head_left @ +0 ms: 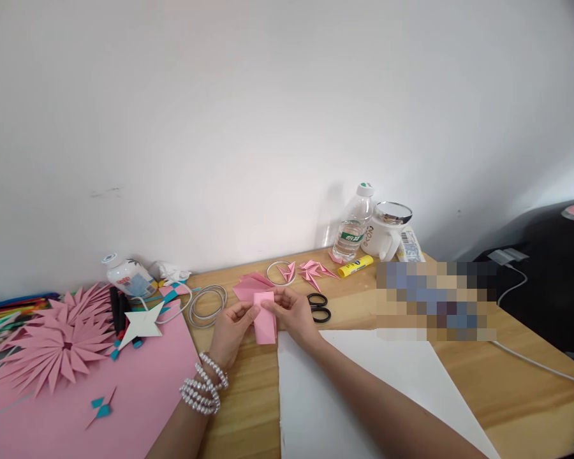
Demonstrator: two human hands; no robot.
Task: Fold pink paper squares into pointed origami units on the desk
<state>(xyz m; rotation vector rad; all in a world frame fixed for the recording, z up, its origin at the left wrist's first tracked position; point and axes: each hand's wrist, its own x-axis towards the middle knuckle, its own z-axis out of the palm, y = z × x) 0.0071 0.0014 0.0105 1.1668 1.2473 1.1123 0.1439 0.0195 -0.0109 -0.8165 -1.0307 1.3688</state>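
While a small pink paper strip (pixel 264 328) is held upright between both hands, a folding or creasing step seems to be in hand. More than one layer appears to be shown along its right edge, and a faint slanting line is seen near its lower end; how its back is folded cannot be told. For any crease to be pressed at this stage, the edges would need to be kept lined up and the layers stopped from sliding by steady, even pressure.

The left hand (pixel 230 326) is nearly closed, its thumb and curled fingers pinched at the strip's left edge. By the right hand (pixel 295 317), also mostly closed, the upper part is gripped, with the thumb laid on the front face and the fingers partly hidden behind. Both wrists are turned inward. The left forearm, ringed by a beaded bracelet (pixel 203 390), is raised from the near left, while the right one is stretched on a long slant over a white sheet (pixel 310 408).

The strip is held above the wooden table (pixel 249 414), just on the near side of a loose pink piece (pixel 249 285). Black-handled scissors (pixel 319 308) are placed just right of the right hand, and a coiled cable (pixel 208 306) is set to the left, slightly farther off.
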